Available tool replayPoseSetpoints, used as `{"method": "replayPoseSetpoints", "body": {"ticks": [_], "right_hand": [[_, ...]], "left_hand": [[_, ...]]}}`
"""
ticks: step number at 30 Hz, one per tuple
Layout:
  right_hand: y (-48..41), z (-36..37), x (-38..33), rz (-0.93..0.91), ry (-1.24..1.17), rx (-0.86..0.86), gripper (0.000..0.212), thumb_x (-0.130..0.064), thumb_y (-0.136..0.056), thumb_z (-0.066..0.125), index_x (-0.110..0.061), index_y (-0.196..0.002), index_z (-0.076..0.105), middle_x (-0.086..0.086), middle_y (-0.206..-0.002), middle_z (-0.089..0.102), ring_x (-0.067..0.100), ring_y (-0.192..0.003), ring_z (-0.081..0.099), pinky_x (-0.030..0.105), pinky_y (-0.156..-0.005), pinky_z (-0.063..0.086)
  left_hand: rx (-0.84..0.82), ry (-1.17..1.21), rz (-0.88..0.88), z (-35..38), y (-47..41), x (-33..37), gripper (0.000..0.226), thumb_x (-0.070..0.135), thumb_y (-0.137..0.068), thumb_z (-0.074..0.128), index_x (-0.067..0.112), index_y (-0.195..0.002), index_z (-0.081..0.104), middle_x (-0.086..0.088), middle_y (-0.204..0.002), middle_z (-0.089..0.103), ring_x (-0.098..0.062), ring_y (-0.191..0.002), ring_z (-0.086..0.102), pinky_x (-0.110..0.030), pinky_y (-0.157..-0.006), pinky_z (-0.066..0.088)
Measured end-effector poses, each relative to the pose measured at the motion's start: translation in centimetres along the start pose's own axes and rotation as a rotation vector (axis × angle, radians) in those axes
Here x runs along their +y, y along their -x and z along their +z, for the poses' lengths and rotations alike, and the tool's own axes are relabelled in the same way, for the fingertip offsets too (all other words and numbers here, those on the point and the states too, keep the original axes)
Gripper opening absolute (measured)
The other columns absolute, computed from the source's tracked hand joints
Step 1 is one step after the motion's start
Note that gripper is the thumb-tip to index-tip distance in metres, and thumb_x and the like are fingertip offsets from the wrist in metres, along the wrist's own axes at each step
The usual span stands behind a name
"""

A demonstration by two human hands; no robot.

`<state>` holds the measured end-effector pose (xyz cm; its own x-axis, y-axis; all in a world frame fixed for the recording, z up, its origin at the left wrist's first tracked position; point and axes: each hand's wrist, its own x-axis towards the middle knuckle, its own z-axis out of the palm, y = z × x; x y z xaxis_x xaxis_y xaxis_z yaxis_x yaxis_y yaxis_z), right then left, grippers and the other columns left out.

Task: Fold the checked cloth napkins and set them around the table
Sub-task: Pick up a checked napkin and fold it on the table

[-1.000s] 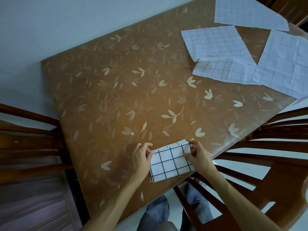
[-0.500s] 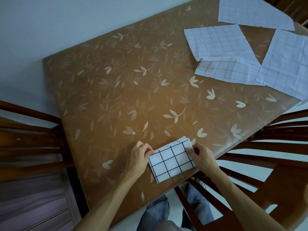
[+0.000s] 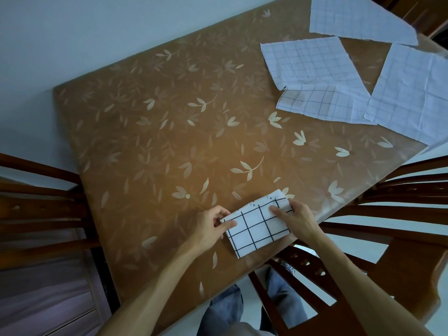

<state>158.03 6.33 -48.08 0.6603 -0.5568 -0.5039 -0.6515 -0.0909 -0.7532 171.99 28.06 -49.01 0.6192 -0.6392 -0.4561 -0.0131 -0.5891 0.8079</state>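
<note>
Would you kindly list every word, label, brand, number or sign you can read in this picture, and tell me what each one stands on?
None: no readable text shows anywhere.
The folded checked napkin, held by the left hand and right hand, bears only a black grid.
The unfolded napkins show only faint grid lines.
The tablecloth has only a leaf print.
The chairs carry no visible label.

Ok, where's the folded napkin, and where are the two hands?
folded napkin [image 3: 254, 229], head view, on its white middle
left hand [image 3: 210, 226], head view, on the back of the hand
right hand [image 3: 299, 220], head view, on the back of the hand
</note>
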Motion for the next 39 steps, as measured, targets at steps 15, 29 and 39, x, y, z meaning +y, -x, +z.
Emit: {"method": "replayPoseSetpoints", "body": {"ticks": [15,29,39], "right_hand": [[-2.9,-10.2,2.6,-0.4,0.283,0.323,0.032,0.019,-0.072,0.062,-0.011,-0.073,0.073,-0.003,-0.097,0.063,0.009,-0.084,0.056,0.01,-0.069,0.042],[-2.9,-5.0,4.3,-0.575,0.804,0.122,0.062,0.006,-0.081,0.051,-0.011,-0.141,0.046,0.008,-0.157,0.031,0.024,-0.146,0.026,0.041,-0.113,0.029],[-5.6,-3.2,7.2,-0.578,1.02,-0.063,0.062,-0.045,-0.103,0.018,-0.014,-0.156,0.012,0.004,-0.164,0.003,0.018,-0.151,0.002,0.042,-0.119,0.014]], "left_hand": [[0.339,-0.736,0.929,7.7,-3.2,4.2,0.012,0.012,-0.085,0.074,0.012,-0.078,0.065,0.0,-0.089,0.058,-0.018,-0.081,0.054,-0.027,-0.071,0.048],[0.06,-0.748,0.664,12.3,-3.2,3.8,0.03,0.043,-0.099,0.049,0.017,-0.091,0.062,-0.002,-0.117,0.055,-0.017,-0.114,0.048,-0.032,-0.101,0.041],[0.103,-1.016,0.331,14.6,-4.4,2.8,0.068,0.045,-0.103,0.026,0.01,-0.158,0.006,-0.01,-0.166,-0.008,-0.022,-0.153,-0.011,-0.046,-0.124,0.008]]}}
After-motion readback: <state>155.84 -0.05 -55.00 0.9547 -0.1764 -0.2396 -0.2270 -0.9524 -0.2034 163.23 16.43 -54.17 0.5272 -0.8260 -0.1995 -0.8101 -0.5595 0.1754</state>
